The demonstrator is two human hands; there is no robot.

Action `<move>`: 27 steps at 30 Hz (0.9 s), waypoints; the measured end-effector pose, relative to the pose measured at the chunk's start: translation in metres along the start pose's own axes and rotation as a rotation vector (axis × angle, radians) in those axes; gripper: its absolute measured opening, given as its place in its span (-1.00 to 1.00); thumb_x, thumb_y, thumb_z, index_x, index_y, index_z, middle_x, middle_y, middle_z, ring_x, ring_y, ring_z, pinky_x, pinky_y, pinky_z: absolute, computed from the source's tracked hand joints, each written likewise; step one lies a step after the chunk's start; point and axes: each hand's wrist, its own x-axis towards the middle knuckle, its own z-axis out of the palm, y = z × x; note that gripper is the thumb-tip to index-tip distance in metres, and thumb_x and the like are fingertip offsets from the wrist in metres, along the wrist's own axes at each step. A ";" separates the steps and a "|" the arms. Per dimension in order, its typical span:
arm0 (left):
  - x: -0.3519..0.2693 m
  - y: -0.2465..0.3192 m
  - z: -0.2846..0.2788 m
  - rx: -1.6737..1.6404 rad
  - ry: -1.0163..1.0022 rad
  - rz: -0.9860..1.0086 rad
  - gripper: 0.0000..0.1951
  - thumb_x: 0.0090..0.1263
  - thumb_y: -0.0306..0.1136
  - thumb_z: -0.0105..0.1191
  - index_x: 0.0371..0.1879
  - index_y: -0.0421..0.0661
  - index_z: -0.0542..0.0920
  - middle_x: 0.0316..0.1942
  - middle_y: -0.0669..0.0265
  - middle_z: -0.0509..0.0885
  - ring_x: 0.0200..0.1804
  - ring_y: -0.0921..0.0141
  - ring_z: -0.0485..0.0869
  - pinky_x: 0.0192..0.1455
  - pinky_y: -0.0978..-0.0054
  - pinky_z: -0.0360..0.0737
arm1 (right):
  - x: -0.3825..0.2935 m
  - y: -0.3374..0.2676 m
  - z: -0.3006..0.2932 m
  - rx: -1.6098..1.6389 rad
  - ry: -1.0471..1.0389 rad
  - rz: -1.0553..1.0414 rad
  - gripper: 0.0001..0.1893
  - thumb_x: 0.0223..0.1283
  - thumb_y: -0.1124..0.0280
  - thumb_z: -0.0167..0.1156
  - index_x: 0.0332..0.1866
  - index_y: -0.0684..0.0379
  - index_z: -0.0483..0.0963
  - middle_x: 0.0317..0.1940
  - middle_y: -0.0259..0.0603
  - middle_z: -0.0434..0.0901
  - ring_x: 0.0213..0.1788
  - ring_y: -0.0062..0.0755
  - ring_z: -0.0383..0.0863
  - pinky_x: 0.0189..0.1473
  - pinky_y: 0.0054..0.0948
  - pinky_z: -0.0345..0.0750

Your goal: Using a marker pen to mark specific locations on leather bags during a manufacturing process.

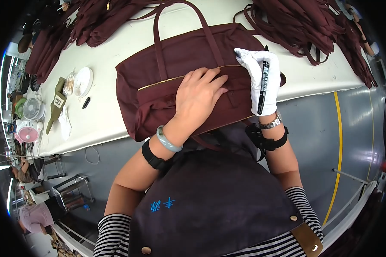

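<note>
A burgundy fabric handbag point(196, 48) lies on the white-covered table at its near edge, handles pointing away from me. Its gold-toothed zip point(160, 83) runs across the middle, with loose fabric below it. My bare left hand point(197, 93) rests on that fabric, fingers bent over it near the zip; what the fingertips hold is partly hidden. At the bag's right end, my right hand point(263, 80) wears a white glove with a dark mark at one fingertip. A black marker pen point(263, 86) with printed writing is held in it, lying along the palm.
More burgundy bags are heaped at the far left point(96, 22) and far right point(296, 25). On the left of the table point(106, 93) are a white round dish point(83, 82), cotton swabs point(70, 84) in plastic, a black pen cap point(86, 102), olive fabric point(55, 107) and small fans point(33, 107).
</note>
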 end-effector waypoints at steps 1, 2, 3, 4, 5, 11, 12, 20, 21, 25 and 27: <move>0.003 -0.001 0.001 -0.013 0.021 -0.007 -0.72 0.21 -0.26 0.25 -0.10 -0.02 0.71 -0.02 0.42 0.67 0.04 0.32 0.58 0.13 0.33 0.50 | 0.000 -0.001 -0.001 0.003 -0.006 0.000 -0.82 0.24 0.65 0.23 -0.15 0.28 0.39 -0.22 -0.08 0.67 -0.09 -0.32 0.72 0.01 -0.42 0.64; 0.004 -0.003 0.001 -0.027 0.042 -0.015 -0.77 0.23 -0.26 0.24 -0.18 -0.03 0.74 -0.08 0.46 0.69 -0.02 0.35 0.60 0.09 0.36 0.52 | -0.002 -0.002 -0.003 -0.009 -0.006 -0.012 -0.84 0.26 0.64 0.22 -0.15 0.28 0.40 -0.21 -0.07 0.67 -0.10 -0.34 0.72 0.01 -0.42 0.65; 0.006 -0.004 0.001 -0.026 0.046 -0.020 -0.77 0.23 -0.26 0.24 -0.18 -0.03 0.74 -0.08 0.46 0.69 -0.02 0.35 0.60 0.09 0.36 0.52 | -0.004 -0.005 -0.003 -0.024 -0.004 -0.025 -0.86 0.27 0.62 0.21 -0.16 0.29 0.41 -0.21 -0.05 0.68 -0.11 -0.35 0.72 0.01 -0.42 0.66; 0.008 -0.004 0.000 -0.074 0.025 -0.053 -0.80 0.23 -0.27 0.24 -0.22 -0.04 0.74 -0.11 0.47 0.69 -0.05 0.35 0.60 0.06 0.37 0.53 | -0.007 -0.012 -0.003 0.107 0.003 -0.035 -0.88 0.28 0.61 0.20 -0.16 0.30 0.41 -0.20 -0.01 0.68 -0.12 -0.33 0.73 0.00 -0.41 0.66; 0.009 -0.005 -0.001 -0.123 0.004 -0.087 -0.83 0.24 -0.28 0.24 -0.26 -0.05 0.74 -0.13 0.48 0.70 -0.07 0.35 0.60 0.02 0.39 0.54 | -0.010 -0.014 -0.007 0.113 0.006 -0.036 -0.92 0.30 0.61 0.16 -0.18 0.30 0.42 -0.19 0.01 0.68 -0.13 -0.30 0.73 0.00 -0.40 0.67; 0.012 -0.010 -0.004 -0.221 -0.018 -0.120 -0.85 0.25 -0.32 0.23 -0.29 -0.10 0.73 -0.18 0.47 0.68 -0.15 0.34 0.57 -0.06 0.39 0.54 | -0.024 -0.006 -0.028 0.067 -0.213 -0.073 -0.94 0.23 0.65 0.15 -0.23 0.31 0.48 -0.22 0.01 0.71 -0.12 -0.23 0.73 -0.05 -0.38 0.65; 0.013 -0.011 -0.005 -0.223 -0.018 -0.123 -0.85 0.25 -0.32 0.23 -0.29 -0.10 0.73 -0.18 0.47 0.68 -0.15 0.34 0.57 -0.06 0.39 0.54 | -0.018 -0.006 -0.031 -0.134 -0.325 -0.164 -0.90 0.17 0.67 0.17 -0.24 0.29 0.54 -0.21 -0.05 0.72 -0.14 -0.27 0.73 -0.10 -0.42 0.63; 0.017 -0.015 -0.007 -0.288 -0.094 -0.131 -0.87 0.27 -0.36 0.21 -0.30 -0.13 0.73 -0.19 0.45 0.66 -0.15 0.33 0.54 -0.08 0.38 0.53 | -0.004 -0.012 -0.033 -0.437 -0.508 -0.461 -0.77 0.00 0.64 0.26 -0.18 0.23 0.58 -0.21 -0.09 0.72 -0.41 -0.32 0.69 -0.35 -0.43 0.59; 0.017 -0.016 -0.006 -0.291 -0.094 -0.135 -0.87 0.27 -0.36 0.21 -0.30 -0.13 0.73 -0.19 0.45 0.66 -0.15 0.33 0.54 -0.08 0.38 0.53 | -0.004 -0.014 -0.032 -0.458 -0.542 -0.465 -0.76 -0.02 0.63 0.27 -0.18 0.22 0.58 -0.22 -0.09 0.72 -0.45 -0.33 0.68 -0.40 -0.42 0.58; 0.018 -0.018 -0.005 -0.340 -0.088 -0.117 -0.88 0.27 -0.38 0.21 -0.33 -0.15 0.73 -0.23 0.46 0.65 -0.17 0.34 0.52 -0.11 0.39 0.52 | 0.003 -0.013 -0.037 -0.575 -0.670 -0.524 -0.68 -0.17 0.57 0.31 -0.19 0.16 0.55 -0.27 -0.14 0.68 -0.51 -0.29 0.63 -0.49 -0.41 0.52; 0.019 -0.019 -0.003 -0.356 -0.090 -0.112 -0.88 0.27 -0.39 0.20 -0.34 -0.15 0.73 -0.25 0.46 0.65 -0.19 0.34 0.52 -0.11 0.40 0.52 | 0.007 -0.008 -0.038 -0.640 -0.655 -0.629 -0.67 -0.20 0.55 0.32 -0.19 0.13 0.55 -0.30 -0.17 0.68 -0.52 -0.30 0.61 -0.51 -0.42 0.48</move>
